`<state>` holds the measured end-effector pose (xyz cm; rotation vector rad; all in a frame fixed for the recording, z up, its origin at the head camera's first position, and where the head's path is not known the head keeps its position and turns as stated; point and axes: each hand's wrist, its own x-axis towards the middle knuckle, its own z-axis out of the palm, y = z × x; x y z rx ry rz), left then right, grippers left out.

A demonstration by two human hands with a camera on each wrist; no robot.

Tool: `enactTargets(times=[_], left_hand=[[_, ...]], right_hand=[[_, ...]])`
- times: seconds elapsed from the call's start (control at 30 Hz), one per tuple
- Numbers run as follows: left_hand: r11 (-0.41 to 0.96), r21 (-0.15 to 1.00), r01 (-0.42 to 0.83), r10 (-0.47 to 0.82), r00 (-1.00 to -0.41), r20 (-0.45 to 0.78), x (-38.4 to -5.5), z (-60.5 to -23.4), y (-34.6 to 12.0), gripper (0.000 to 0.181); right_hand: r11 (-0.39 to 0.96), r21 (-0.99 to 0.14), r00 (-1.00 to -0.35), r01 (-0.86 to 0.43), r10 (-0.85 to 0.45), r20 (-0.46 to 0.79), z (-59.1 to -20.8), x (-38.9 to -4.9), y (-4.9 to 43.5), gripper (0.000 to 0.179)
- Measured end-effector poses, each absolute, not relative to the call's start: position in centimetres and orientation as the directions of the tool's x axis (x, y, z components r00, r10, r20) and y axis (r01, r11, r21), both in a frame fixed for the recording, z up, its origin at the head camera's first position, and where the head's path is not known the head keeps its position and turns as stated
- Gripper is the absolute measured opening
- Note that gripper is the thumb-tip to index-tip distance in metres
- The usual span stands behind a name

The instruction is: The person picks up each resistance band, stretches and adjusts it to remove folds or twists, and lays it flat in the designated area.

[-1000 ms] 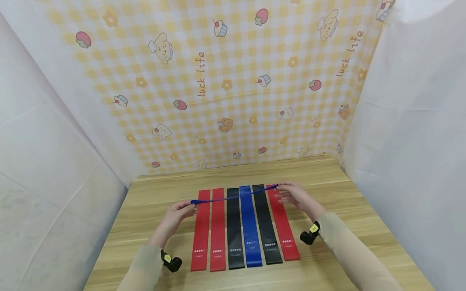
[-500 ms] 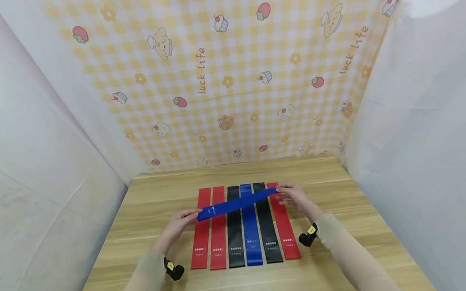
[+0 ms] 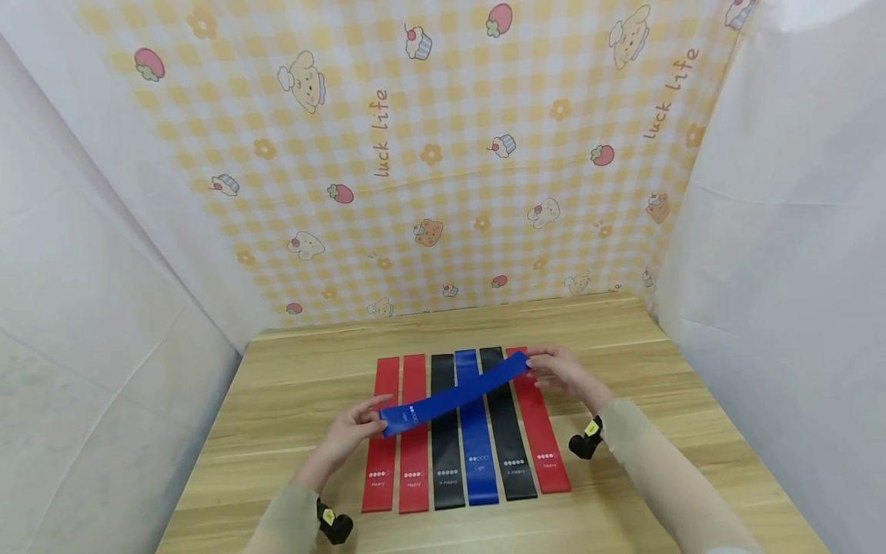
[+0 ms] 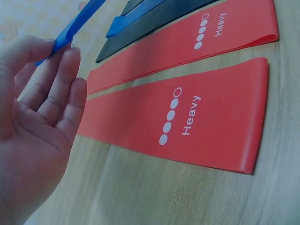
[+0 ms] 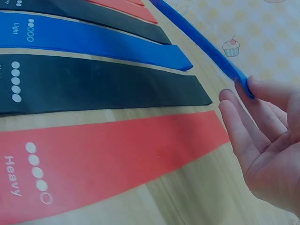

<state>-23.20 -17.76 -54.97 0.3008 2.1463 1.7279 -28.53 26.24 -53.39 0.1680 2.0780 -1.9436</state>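
Note:
A blue resistance band (image 3: pixel 457 395) marked Light stretches between my two hands, slanting up to the right above a row of flat bands. My left hand (image 3: pixel 349 432) pinches its near-left end between thumb and fingers. At the far-right end, my right hand (image 3: pixel 564 372) pinches it the same way. Under it lie two red Heavy bands (image 3: pixel 414 462) on the left, a black band (image 3: pixel 448 469), a blue Light band (image 3: pixel 479 462), another black band (image 3: pixel 514 462) and a red Heavy band (image 3: pixel 543 438) on the right. The held band covers parts of several of them.
The wooden table (image 3: pixel 291 369) carries the row in its middle. A yellow checked cloth (image 3: pixel 429 192) hangs along its back edge, with white sheets (image 3: pixel 768 231) on both sides. A small black camera (image 3: pixel 585 438) is strapped to each wrist.
The held blue band has turned from edge-on to show its printed flat face. My left hand has moved lower and slightly right with its end; my right hand stays nearly in place.

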Motion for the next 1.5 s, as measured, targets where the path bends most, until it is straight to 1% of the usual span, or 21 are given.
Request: enactTargets(times=[0.1, 0.2, 0.27, 0.47, 0.57, 0.8, 1.17, 1.27, 1.5], left_hand=[[0.226, 0.973, -0.043, 0.438, -0.888, -0.140, -23.1, -54.7, -17.6, 0.059], [0.228, 0.973, -0.034, 0.484, -0.863, -0.143, -23.0, -54.5, -17.4, 0.060], [0.243, 0.970, -0.029, 0.508, -0.848, -0.153, -22.9, -54.4, -17.1, 0.057], [0.317, 0.948, 0.012, 0.552, -0.815, -0.175, -22.2, -53.8, -15.9, 0.042], [0.345, 0.939, 0.006, 0.558, -0.806, -0.200, -21.9, -53.8, -15.3, 0.035], [0.357, 0.934, 0.007, 0.592, -0.775, -0.221, -21.8, -54.1, -14.3, 0.030], [0.369, 0.930, -0.001, 0.649, -0.716, -0.258, -21.6, -54.3, -12.9, 0.011], [0.363, 0.932, 0.007, 0.659, -0.709, -0.251, -21.5, -54.3, -12.4, 0.012], [0.348, 0.938, 0.009, 0.655, -0.718, -0.236, -21.0, -54.4, -10.9, 0.018]], right_hand=[[0.108, -0.951, -0.947, 0.289, -0.115, -0.300, -53.3, -28.8, 26.4, 0.037], [0.131, -0.948, -0.943, 0.291, -0.127, -0.307, -53.2, -29.1, 26.7, 0.035], [0.136, -0.948, -0.943, 0.289, -0.127, -0.306, -53.1, -29.3, 26.9, 0.032], [0.193, -0.955, -0.953, 0.224, -0.162, -0.257, -52.4, -30.0, 27.5, 0.018], [0.220, -0.952, -0.951, 0.215, -0.175, -0.255, -52.0, -30.2, 27.8, 0.016], [0.270, -0.943, -0.952, 0.196, -0.176, -0.249, -51.3, -30.7, 28.1, 0.025], [0.228, -0.948, -0.951, 0.222, -0.165, -0.262, -50.4, -32.0, 27.7, 0.030], [0.209, -0.953, -0.954, 0.220, -0.158, -0.255, -50.1, -32.3, 27.6, 0.030], [0.150, -0.956, -0.951, 0.253, -0.145, -0.274, -49.2, -33.0, 27.5, 0.033]])
